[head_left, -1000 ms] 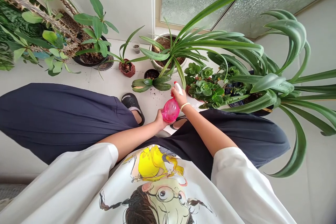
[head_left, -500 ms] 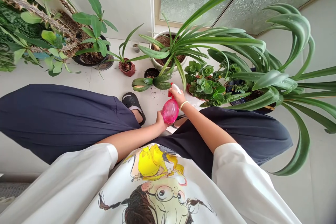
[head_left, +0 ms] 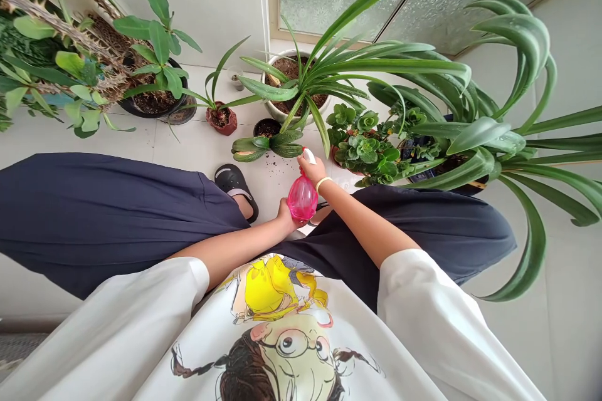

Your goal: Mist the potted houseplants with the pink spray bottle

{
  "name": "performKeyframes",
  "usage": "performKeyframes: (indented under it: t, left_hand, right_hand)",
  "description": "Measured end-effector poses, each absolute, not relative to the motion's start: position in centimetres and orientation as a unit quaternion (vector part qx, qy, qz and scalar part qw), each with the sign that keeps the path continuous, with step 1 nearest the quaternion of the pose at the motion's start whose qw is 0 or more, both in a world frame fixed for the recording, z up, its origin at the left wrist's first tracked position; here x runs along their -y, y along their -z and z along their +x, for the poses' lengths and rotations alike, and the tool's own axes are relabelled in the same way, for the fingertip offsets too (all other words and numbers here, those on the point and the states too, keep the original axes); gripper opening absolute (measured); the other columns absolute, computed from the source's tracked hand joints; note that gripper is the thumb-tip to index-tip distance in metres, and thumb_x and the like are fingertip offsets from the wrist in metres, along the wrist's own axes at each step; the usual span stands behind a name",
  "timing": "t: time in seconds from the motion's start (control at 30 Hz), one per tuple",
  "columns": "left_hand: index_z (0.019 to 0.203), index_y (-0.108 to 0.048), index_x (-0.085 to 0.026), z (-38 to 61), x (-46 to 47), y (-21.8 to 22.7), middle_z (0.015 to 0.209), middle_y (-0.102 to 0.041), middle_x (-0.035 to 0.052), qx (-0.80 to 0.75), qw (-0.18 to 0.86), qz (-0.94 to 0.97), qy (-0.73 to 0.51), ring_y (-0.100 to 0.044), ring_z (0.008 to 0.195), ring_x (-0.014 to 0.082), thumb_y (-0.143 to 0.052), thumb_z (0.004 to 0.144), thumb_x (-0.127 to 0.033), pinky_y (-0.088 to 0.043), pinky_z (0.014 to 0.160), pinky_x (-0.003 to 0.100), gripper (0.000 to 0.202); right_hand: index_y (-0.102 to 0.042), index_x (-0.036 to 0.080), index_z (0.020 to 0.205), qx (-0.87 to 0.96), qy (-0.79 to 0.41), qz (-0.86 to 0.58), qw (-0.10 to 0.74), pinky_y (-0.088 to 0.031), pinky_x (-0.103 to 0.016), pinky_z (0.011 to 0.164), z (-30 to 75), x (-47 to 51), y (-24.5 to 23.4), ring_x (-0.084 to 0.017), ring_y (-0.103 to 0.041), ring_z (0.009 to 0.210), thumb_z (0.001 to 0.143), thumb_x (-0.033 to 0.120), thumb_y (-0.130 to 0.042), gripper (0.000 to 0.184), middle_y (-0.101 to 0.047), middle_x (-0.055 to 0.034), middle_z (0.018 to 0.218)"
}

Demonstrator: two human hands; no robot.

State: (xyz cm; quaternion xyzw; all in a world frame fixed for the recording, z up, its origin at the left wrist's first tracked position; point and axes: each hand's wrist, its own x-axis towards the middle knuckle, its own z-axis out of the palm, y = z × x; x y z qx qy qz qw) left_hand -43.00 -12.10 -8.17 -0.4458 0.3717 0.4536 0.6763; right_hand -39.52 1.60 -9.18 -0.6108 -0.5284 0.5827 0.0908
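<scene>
Between my knees I hold a pink see-through spray bottle (head_left: 302,198) with a white and red spray head. My right hand (head_left: 314,169) is closed round its neck and trigger. Under the bottle's round body, my left hand (head_left: 286,214) cups the lower side, its fingers partly hidden. The nozzle points away from me, close to the broad striped leaves of a low plant (head_left: 268,146) in a small black pot (head_left: 267,128). Crumbs of soil lie on the floor in front of that plant.
Behind stands a long-leaved plant in a white pot (head_left: 271,100). Left of it are a small plant in a reddish pot (head_left: 222,120) and a thorny plant in a black pot (head_left: 153,106). A rosette-leaved succulent (head_left: 364,144) and a large arching plant (head_left: 480,138) crowd the right.
The whole view has shifted slightly, so the plants sit a little further left and up. Both hands keep their hold on the spray bottle.
</scene>
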Motion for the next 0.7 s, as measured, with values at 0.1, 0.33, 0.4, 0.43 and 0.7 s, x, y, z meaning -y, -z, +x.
performKeyframes:
  t: [0.1,0.33,0.4,0.43,0.7]
  left_hand:
    - [0.126,-0.064,-0.016,-43.1,12.1,8.0,0.087,-0.070,0.0133,-0.419,0.678,-0.421,-0.433,-0.069,0.074,0.0297,-0.039,0.090,-0.046,-0.053,0.059,0.036,0.053]
    - [0.126,-0.065,-0.017,-43.3,12.4,8.6,0.089,-0.068,0.0137,-0.453,0.685,-0.408,-0.400,-0.069,0.078,0.0301,-0.037,0.091,-0.049,-0.049,0.057,0.033,0.054]
    - [0.126,-0.065,-0.018,-43.3,12.5,8.6,0.092,-0.069,0.0138,-0.466,0.683,-0.403,-0.392,-0.070,0.081,0.0303,-0.034,0.092,-0.048,-0.049,0.058,0.033,0.055]
    - [0.125,-0.065,-0.018,-43.3,12.5,8.6,0.092,-0.069,0.0135,-0.474,0.681,-0.401,-0.387,-0.070,0.081,0.0303,-0.034,0.092,-0.048,-0.050,0.058,0.033,0.055]
    - [0.123,-0.066,-0.015,-43.2,12.0,7.6,0.089,-0.069,0.0128,-0.469,0.664,-0.413,-0.410,-0.070,0.076,0.0294,-0.038,0.091,-0.046,-0.055,0.062,0.036,0.053]
  right_hand:
    - [-0.045,0.026,0.060,0.560,-0.542,-0.622,0.083,-0.039,-0.035,0.066,-39.7,-1.6,8.8,-0.016,-0.043,0.059,0.081,0.044,-0.056,0.029,-0.049,0.0013,0.060]
    - [-0.051,0.025,0.066,0.559,-0.574,-0.593,0.078,-0.042,-0.035,0.069,-39.3,-1.4,8.7,-0.017,-0.047,0.064,0.079,0.043,-0.059,0.023,-0.052,0.0010,0.064]
    - [-0.051,0.026,0.066,0.549,-0.587,-0.588,0.084,-0.044,-0.035,0.069,-39.2,-1.3,9.2,-0.018,-0.049,0.066,0.079,0.044,-0.060,0.024,-0.052,0.0010,0.064]
    - [-0.050,0.026,0.066,0.547,-0.592,-0.585,0.089,-0.044,-0.035,0.069,-39.1,-1.3,9.5,-0.018,-0.049,0.066,0.078,0.045,-0.060,0.025,-0.051,0.0011,0.064]
    - [-0.050,0.026,0.064,0.526,-0.577,-0.616,0.104,-0.045,-0.036,0.067,-39.2,-1.6,10.2,-0.018,-0.049,0.062,0.078,0.042,-0.057,0.022,-0.051,0.0009,0.061]
